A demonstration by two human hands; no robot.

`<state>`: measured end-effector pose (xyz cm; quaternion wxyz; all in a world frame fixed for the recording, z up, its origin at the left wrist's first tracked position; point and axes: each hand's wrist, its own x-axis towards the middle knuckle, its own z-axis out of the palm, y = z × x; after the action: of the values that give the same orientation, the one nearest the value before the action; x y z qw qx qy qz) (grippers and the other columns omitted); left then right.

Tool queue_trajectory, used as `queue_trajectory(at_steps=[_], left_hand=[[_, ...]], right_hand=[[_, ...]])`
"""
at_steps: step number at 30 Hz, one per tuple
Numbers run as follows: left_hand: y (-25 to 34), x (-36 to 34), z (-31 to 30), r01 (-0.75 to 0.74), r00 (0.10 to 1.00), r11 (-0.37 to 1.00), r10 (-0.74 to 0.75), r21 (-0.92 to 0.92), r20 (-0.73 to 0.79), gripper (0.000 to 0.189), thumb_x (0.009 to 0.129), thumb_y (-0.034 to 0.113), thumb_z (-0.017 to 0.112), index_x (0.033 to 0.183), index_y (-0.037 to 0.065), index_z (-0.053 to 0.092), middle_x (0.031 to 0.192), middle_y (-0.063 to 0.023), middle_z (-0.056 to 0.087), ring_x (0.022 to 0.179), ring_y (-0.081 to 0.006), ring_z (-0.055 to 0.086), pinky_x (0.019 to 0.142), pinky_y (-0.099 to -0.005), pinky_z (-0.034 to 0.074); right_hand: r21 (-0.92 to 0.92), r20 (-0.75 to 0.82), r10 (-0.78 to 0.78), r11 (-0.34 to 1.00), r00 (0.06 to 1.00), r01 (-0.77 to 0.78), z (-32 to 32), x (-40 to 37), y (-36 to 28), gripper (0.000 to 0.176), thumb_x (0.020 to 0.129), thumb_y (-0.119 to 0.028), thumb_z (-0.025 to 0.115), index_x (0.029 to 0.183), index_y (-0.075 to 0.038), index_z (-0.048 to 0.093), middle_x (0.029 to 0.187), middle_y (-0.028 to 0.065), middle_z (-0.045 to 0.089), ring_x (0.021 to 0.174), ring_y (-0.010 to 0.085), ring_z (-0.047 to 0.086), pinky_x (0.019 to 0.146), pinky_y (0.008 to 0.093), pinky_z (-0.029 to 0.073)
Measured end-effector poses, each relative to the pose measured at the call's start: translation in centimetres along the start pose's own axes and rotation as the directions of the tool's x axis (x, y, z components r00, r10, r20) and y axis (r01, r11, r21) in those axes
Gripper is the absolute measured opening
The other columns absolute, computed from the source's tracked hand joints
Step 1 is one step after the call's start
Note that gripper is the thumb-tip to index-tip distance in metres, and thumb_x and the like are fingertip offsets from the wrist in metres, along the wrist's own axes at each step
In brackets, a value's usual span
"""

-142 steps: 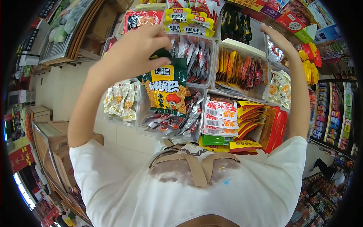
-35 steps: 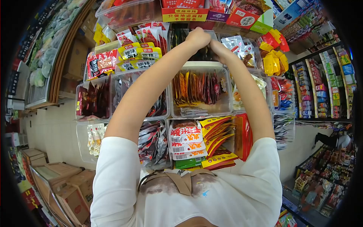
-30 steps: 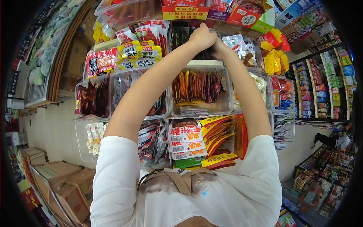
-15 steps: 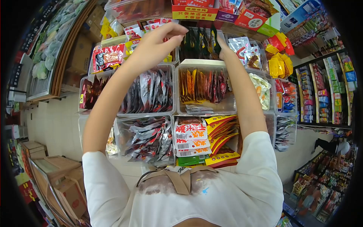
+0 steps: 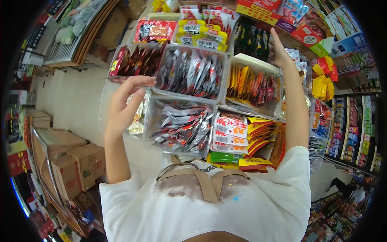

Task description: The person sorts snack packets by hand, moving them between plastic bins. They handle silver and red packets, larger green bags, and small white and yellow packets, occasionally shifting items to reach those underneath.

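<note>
My left hand (image 5: 128, 99) hovers over the left end of the bins, fingers stretched out and thumb apart, with nothing in it. Under it is a clear bin of pale gold packets (image 5: 138, 117), partly hidden by the hand. My right hand (image 5: 279, 54) has straight fingers and rests along the right side of the back bin holding dark green packets (image 5: 250, 40). Just in front of that bin stands a clear bin of upright orange and red packets (image 5: 252, 86). Grey-silver snack packets (image 5: 189, 74) fill the bin between my hands.
Nearer me are more silver packets (image 5: 183, 127), white packets with red print (image 5: 229, 131) and yellow packets (image 5: 258, 137). Red display boxes (image 5: 260, 8) line the back. Cardboard cartons (image 5: 66, 175) stand at left, stocked shelves (image 5: 352, 129) at right. A person (image 5: 356, 195) is at far right.
My left hand has left the dark green packets and swung left and toward me. The right hand stays by that bin. The view has turned, shifting the bins to the right.
</note>
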<state>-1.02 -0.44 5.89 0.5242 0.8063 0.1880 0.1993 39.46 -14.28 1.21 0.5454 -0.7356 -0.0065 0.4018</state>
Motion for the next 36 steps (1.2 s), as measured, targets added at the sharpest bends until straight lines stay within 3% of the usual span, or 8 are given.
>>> queue_trajectory(at_steps=[2,7,13,14,16,19,26,36], left_hand=[[-0.4,-2.0,0.2,0.0,0.994,0.996,-0.01,-0.092,-0.109,0.022,0.082,0.003,0.043,0.1,-0.003,0.053,0.1,-0.0104,0.057,0.094,-0.0171,0.053,0.081,-0.0277,0.039],[-0.8,-5.6,0.6,0.054,0.973,0.972,-0.103,-0.229,-0.206,0.021,0.084,0.006,0.042,0.101,-0.003,0.052,0.1,-0.0097,0.056,0.095,-0.0172,0.053,0.083,-0.0273,0.038],[-2.1,-7.7,1.7,0.072,0.958,0.981,-0.119,-0.18,-0.262,0.02,0.083,0.007,0.045,0.099,-0.001,0.054,0.098,-0.0067,0.058,0.091,-0.0154,0.054,0.08,-0.0259,0.039],[-2.5,-8.1,1.9,0.082,0.955,0.981,-0.128,-0.179,-0.266,0.02,0.083,0.007,0.045,0.099,-0.001,0.054,0.098,-0.0067,0.058,0.091,-0.0154,0.054,0.08,-0.0259,0.039],[-3.0,-8.5,2.5,0.126,0.956,0.981,-0.08,0.147,-0.281,0.019,0.081,0.006,0.047,0.097,0.0,0.055,0.093,-0.0075,0.059,0.088,-0.0154,0.055,0.076,-0.0257,0.041],[-3.3,-9.0,3.5,0.075,0.972,0.956,-0.007,0.283,-0.235,0.017,0.078,0.005,0.051,0.094,0.001,0.056,0.09,-0.0106,0.059,0.086,-0.022,0.056,0.075,-0.0298,0.043],[-3.8,-9.6,3.8,0.047,0.98,0.93,0.028,0.365,-0.198,0.017,0.076,0.005,0.052,0.092,0.002,0.056,0.089,-0.0118,0.058,0.084,-0.0282,0.055,0.074,-0.0336,0.043],[-6.3,-9.7,-3.9,-0.178,0.984,0.948,0.178,0.262,0.026,0.021,0.074,0.0,0.053,0.094,0.002,0.057,0.093,-0.0121,0.058,0.088,-0.0261,0.055,0.078,-0.0311,0.042]], right_hand=[[-0.11,0.097,-0.22,0.967,0.971,0.23,0.8,-1.2,0.4,0.074,0.074,-0.056,0.052,0.129,-0.01,0.033,0.128,0.0095,0.038,0.115,0.0221,0.037,0.093,0.0324,0.031],[0.1,0.13,-0.128,0.988,0.983,0.116,-1.1,4.8,2.2,0.053,0.076,-0.045,0.055,0.115,-0.01,0.049,0.108,0.0077,0.053,0.097,0.0193,0.049,0.086,0.0329,0.039],[0.163,0.137,-0.15,0.978,0.979,0.127,-3.0,5.1,1.1,0.077,0.067,-0.059,0.057,0.124,-0.011,0.036,0.12,0.0116,0.038,0.105,0.0256,0.038,0.088,0.0421,0.034],[-0.097,-0.163,-0.278,0.959,0.947,0.265,-2.4,3.1,0.3,0.084,0.067,-0.061,0.055,0.128,-0.007,0.031,0.127,0.0143,0.034,0.113,0.0282,0.037,0.092,0.0399,0.031],[-0.364,-0.111,-0.394,0.87,0.912,0.332,-4.0,2.3,-1.1,0.088,0.07,-0.06,0.052,0.129,0.0,0.026,0.131,0.017,0.031,0.12,0.028,0.032,0.097,0.0356,0.026],[-0.75,0.176,-0.702,0.358,0.69,0.556,-4.6,-1.7,-2.5,0.073,0.078,-0.048,0.05,0.127,0.002,0.031,0.128,0.0174,0.036,0.12,0.0252,0.033,0.098,0.0307,0.025],[-0.475,0.61,-0.533,0.345,0.586,0.81,0.1,-17.0,-2.9,0.036,0.085,-0.026,0.044,0.112,-0.003,0.051,0.11,0.0069,0.053,0.103,0.0149,0.047,0.091,0.0281,0.032],[-0.418,0.52,-0.541,0.513,0.661,0.749,7.4,-24.6,3.2,0.028,0.082,-0.011,0.046,0.105,0.003,0.052,0.102,0.0099,0.056,0.097,0.0166,0.052,0.085,0.0279,0.038]])
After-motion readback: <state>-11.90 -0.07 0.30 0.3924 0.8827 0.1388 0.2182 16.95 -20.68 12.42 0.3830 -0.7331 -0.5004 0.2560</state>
